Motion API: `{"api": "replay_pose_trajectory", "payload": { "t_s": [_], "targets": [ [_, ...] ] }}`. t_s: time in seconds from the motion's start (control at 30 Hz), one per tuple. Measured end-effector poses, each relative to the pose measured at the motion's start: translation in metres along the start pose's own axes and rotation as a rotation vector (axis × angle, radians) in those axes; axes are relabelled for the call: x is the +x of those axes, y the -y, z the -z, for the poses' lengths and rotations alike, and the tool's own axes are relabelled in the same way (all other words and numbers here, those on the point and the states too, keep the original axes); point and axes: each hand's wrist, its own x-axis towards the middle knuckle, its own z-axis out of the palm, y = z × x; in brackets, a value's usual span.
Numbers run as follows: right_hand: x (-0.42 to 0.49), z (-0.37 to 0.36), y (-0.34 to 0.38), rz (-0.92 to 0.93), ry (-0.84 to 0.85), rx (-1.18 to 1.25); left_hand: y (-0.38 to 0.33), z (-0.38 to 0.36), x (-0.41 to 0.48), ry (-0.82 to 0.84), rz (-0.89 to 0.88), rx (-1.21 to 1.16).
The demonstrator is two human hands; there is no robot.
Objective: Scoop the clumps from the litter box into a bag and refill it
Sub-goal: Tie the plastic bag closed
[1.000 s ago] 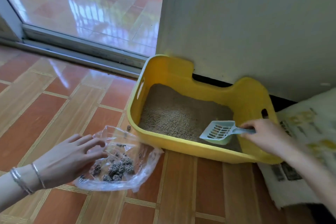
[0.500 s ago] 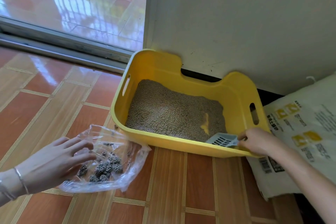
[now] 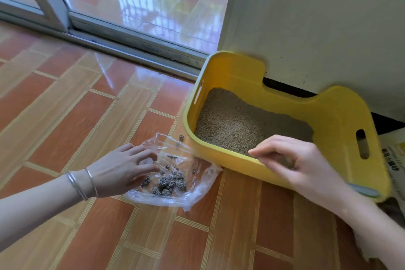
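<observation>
Since the frame half a second before, my right hand (image 3: 302,164) had let go of the scoop (image 3: 363,190) and come left, over the near rim of the yellow litter box (image 3: 328,120). Its fingers were loosely curled and blurred, and I could see nothing held in them. Only a grey strip of the scoop showed at the box's near right corner, behind my wrist; whether it lay on the rim or hung outside it, I could not tell.

My left hand (image 3: 125,166) rested on the clear plastic bag (image 3: 197,190), its fingers spread and lightly bent on the film. Thin bracelets (image 3: 81,184) circled that wrist. The bag lay flat on the tiled floor (image 3: 76,116), its right edge just beside the box's near wall. Dark clumps (image 3: 168,182) sat heaped inside it, close to my fingertips. One stray clump (image 3: 181,137) lay on the floor between the bag and the box's left corner.

Tan litter (image 3: 230,125) covered the bottom of the box, banked higher toward the back left. My right hand hid its near right part. The box stood against the pale wall (image 3: 317,17). A printed litter sack (image 3: 394,155) lay just beside its right end. The sliding door track (image 3: 131,46) ran across the floor beyond.
</observation>
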Motion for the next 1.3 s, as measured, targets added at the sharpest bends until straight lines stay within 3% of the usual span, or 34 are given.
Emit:
{"api": "replay_pose_trajectory", "payload": {
  "t_s": [0.23, 0.37, 0.5, 0.6, 0.83, 1.0, 1.1, 1.3],
  "targets": [
    [0.016, -0.096, 0.0, 0.018, 0.342, -0.071, -0.002, 0.012, -0.016, 0.005, -0.006, -0.095],
    [0.022, -0.12, -0.012, -0.066, 0.353, -0.289, -0.004, 0.013, -0.018, -0.071, 0.019, -0.055],
    [0.03, -0.123, -0.011, -0.123, 0.411, -0.583, -0.004, 0.011, -0.016, -0.104, 0.203, -0.05],
    [0.028, -0.124, -0.023, -0.054, 0.444, -0.726, -0.003, 0.011, -0.008, -0.054, 0.329, -0.029],
    [0.032, -0.122, -0.016, 0.178, 0.406, -0.782, 0.007, 0.02, 0.008, 0.075, 0.465, -0.105],
    [0.037, -0.113, 0.001, 0.362, 0.265, -0.652, 0.009, 0.044, 0.014, -0.195, 0.351, -0.112],
    [0.043, -0.104, 0.013, 0.383, 0.232, -0.657, 0.014, 0.061, 0.013, -0.219, 0.374, -0.084],
    [0.047, -0.087, 0.028, 0.395, 0.371, -0.741, 0.027, 0.089, 0.007, -0.238, 0.574, -0.268]
  ]
}}
